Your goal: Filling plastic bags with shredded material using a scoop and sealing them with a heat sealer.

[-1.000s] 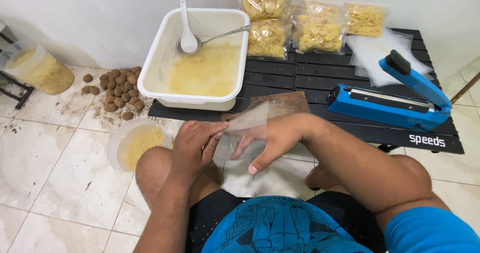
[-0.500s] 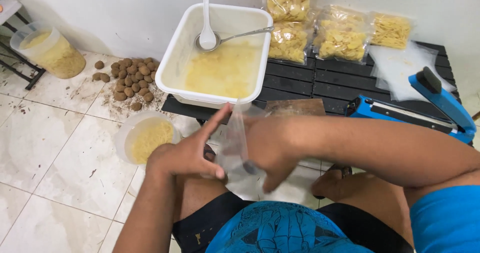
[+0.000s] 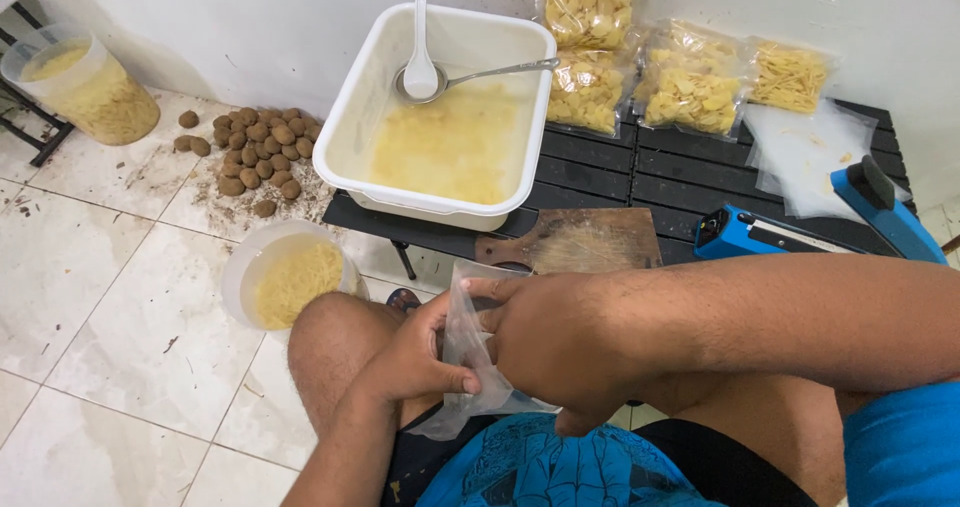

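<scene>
clear plastic bag (image 3: 468, 352) sits over the lap, pinched in the left hand (image 3: 415, 355) grip and clamped by the right hand (image 3: 550, 342). beyond, a white tub (image 3: 440, 107) of yellow chips rests on the black counter (image 3: 640, 172).

A small clear plastic bag (image 3: 468, 362) is pinched between the left hand (image 3: 415, 352) and right hand (image 3: 555, 342) over the lap, empty as far as can be seen. At the back of the low black slatted table (image 3: 640, 177), 4 sealed clear bags of pale yellow chips (image 3: 640, 62) lean against the white wall, 1 stacked above another on the left. Just right of them a flat stack of empty clear bags (image 3: 805, 152) lies on the slats.
</scene>
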